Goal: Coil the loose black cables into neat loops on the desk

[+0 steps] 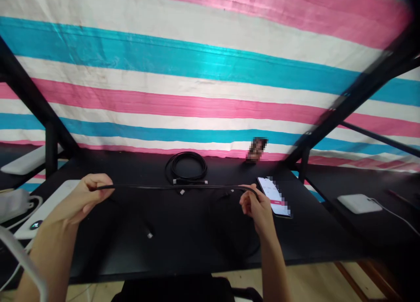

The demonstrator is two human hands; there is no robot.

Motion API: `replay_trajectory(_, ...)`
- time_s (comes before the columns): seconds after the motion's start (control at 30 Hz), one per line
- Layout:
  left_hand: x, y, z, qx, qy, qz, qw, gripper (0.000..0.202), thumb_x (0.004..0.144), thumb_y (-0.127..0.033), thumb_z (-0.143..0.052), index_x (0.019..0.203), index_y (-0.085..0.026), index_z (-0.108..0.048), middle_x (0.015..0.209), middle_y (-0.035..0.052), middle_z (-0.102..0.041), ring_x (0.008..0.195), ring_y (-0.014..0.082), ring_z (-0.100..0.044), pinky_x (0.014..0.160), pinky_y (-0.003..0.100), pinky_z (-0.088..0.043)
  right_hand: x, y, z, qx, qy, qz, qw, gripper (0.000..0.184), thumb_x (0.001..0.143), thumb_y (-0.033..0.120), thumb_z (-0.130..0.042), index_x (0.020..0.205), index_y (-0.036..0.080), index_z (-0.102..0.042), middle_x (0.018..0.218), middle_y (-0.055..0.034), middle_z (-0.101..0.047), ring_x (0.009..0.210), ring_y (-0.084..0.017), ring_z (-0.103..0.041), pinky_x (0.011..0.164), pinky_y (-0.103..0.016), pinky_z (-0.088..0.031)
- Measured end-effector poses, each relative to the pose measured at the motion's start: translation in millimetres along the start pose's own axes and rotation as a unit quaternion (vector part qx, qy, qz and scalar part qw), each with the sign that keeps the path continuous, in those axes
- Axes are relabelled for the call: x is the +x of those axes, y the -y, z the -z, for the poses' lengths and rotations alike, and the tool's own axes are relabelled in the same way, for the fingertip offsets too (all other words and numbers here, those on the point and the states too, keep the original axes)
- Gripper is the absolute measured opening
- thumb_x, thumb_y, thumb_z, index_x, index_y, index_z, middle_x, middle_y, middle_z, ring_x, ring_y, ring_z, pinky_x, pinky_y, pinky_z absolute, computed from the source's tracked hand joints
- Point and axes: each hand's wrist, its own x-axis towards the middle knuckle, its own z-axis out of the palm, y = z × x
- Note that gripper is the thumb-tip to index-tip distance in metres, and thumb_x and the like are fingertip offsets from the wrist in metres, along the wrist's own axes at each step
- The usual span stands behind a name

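A black cable (177, 187) is stretched almost level above the black desk, held at both ends of the span. On the left, my left hand (93, 194) is closed around it, with fingers curled. My right hand (254, 201) pinches the same cable on the right, close beside a lit phone (274, 197). Below that hand, dark loops of cable rest on the desk, hard to make out against the black. A silver plug end (150, 235) shows below the span, nearer me. Behind the stretched cable lies a coiled black cable (188, 165) with light-coloured plugs.
A white power bank (54, 205) with a small lit display lies at the left, near a white charger (15, 205) and cords. A white box-like device (359, 203) with a cord sits far right. Slanting black frame bars (348, 92) flank the desk before a striped sheet (183, 118).
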Motion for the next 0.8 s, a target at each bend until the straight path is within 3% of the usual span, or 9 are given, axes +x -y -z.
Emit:
replay_trajectory(0.1, -4, -2, -22.7, -0.063, 0.032, 0.041, 0.997, 0.058, 0.041, -0.068, -0.080, 0.057, -0.018, -0.054, 0.036, -0.0081, -0.029, 0.040, 0.0028, -0.021, 0.049, 0.020, -0.036, -4, 5, -11, 0.081, 0.002, 0.001, 0.997, 0.050, 0.071, 0.065, -0.061, 0.079, 0.015, -0.063, 0.046, 0.0049, -0.048, 0.030, -0.005, -0.035, 0.028, -0.015, -0.013)
replay_trajectory(0.2, -9, -9, -56.3, -0.022, 0.123, 0.044, 0.991, 0.046, 0.072, -0.063, -0.062, 0.079, -0.018, -0.062, 0.041, -0.0053, -0.034, 0.043, 0.0060, -0.031, 0.047, 0.018, -0.030, -8, 16, -26, 0.178, 0.021, 0.017, 0.984, 0.049, 0.071, 0.067, -0.061, 0.073, 0.018, -0.060, 0.041, 0.0081, -0.040, 0.027, -0.003, -0.028, 0.027, -0.015, -0.013)
replay_trajectory(0.23, -10, -10, -66.7, 0.005, 0.158, 0.048, 0.986, 0.044, 0.076, -0.060, -0.060, 0.090, -0.019, -0.062, 0.045, -0.0040, -0.040, 0.046, 0.0069, -0.036, 0.047, 0.017, -0.029, -10, 21, -31, 0.201, 0.030, 0.025, 0.979, 0.049, 0.071, 0.067, -0.061, 0.071, 0.018, -0.059, 0.040, 0.0088, -0.038, 0.026, -0.003, -0.027, 0.026, -0.014, -0.014)
replay_trajectory(0.33, -15, -7, -91.9, 0.034, 0.188, 0.079, 0.978, 0.050, 0.079, -0.059, -0.056, 0.115, -0.025, -0.051, 0.074, 0.0018, -0.058, 0.054, 0.0093, -0.047, 0.043, 0.016, -0.031, -14, 32, -43, 0.244, 0.060, 0.052, 0.967, 0.045, 0.074, 0.063, -0.061, 0.067, 0.019, -0.057, 0.037, 0.0096, -0.036, 0.025, -0.003, -0.025, 0.026, -0.013, -0.015)
replay_trajectory(0.43, -20, 1, -109.6, 0.006, 0.170, 0.121, 0.978, 0.058, 0.079, -0.063, -0.051, 0.122, -0.024, -0.045, 0.107, 0.0101, -0.057, 0.059, 0.0117, -0.054, 0.040, 0.019, -0.035, -18, 38, -51, 0.270, 0.098, 0.067, 0.956, 0.046, 0.078, 0.063, -0.057, 0.063, 0.020, -0.054, 0.035, 0.0098, -0.034, 0.024, -0.003, -0.022, 0.024, -0.012, -0.015)
replay_trajectory(0.6, -30, -3, -133.4, -0.113, 0.228, 0.165, 0.953, 0.060, 0.080, -0.063, -0.049, 0.123, -0.022, -0.048, 0.114, 0.0138, -0.058, 0.072, 0.0147, -0.059, 0.044, 0.017, -0.040, -24, 35, -63, 0.318, 0.176, 0.056, 0.930, 0.054, 0.077, 0.065, -0.055, 0.050, 0.019, -0.050, 0.033, 0.0077, -0.034, 0.023, -0.003, -0.022, 0.022, -0.012, -0.017)
replay_trajectory(0.7, -29, -4, -144.7, -0.125, 0.165, 0.143, 0.968, 0.055, 0.079, -0.058, -0.055, 0.121, -0.023, -0.050, 0.114, 0.0114, -0.057, 0.080, 0.0147, -0.058, 0.051, 0.016, -0.045, -26, 30, -70, 0.336, 0.219, 0.016, 0.916, 0.058, 0.077, 0.067, -0.053, 0.046, 0.019, -0.046, 0.033, 0.0070, -0.034, 0.022, -0.003, -0.023, 0.021, -0.013, -0.016)
replay_trajectory(0.8, -21, 12, -148.3, -0.059, 0.069, 0.123, 0.988, 0.056, 0.077, -0.048, -0.059, 0.125, -0.021, -0.046, 0.115, 0.0120, -0.053, 0.078, 0.0135, -0.057, 0.050, 0.017, -0.047, -24, 17, -74, 0.307, 0.227, -0.044, 0.923, 0.055, 0.076, 0.069, -0.052, 0.053, 0.019, -0.052, 0.035, 0.0077, -0.035, 0.023, -0.004, -0.025, 0.021, -0.014, -0.020)
